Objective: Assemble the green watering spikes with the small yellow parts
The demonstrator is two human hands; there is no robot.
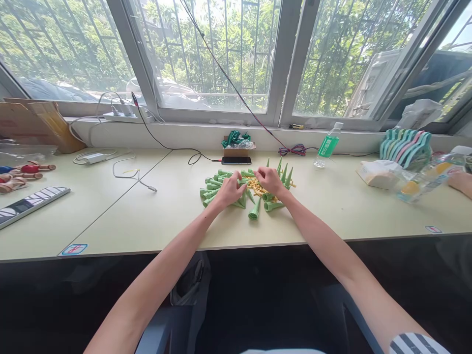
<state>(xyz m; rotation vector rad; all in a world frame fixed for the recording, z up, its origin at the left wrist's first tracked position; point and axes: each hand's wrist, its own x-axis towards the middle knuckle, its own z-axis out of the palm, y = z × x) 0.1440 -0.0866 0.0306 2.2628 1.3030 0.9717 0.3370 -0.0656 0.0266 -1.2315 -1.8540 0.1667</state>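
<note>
Over a pile on the table, my left hand (pixel 230 190) has its fingers bent together above several light green plastic cones (pixel 214 186). One green cone (pixel 248 173) shows between the fingertips of my two hands; I cannot tell which hand grips it. My right hand (pixel 270 180) is closed too, its fingers pointing down beside small yellow pieces (pixel 257 187). What lies inside either grip is hidden. A single cone (pixel 254 210) rests nearest me, its wide end forward. More cones stand upright, tips up (pixel 284 174), behind my right hand.
Behind the pile are a black phone (pixel 236 160) and a small box (pixel 236 152) with green wrapping. A water bottle (pixel 327 146) stands to the right, near tissues (pixel 379 173) and pastel hangers (pixel 405 147). Cables (pixel 134 173) lie left. A person's hand (pixel 460 183) shows far right.
</note>
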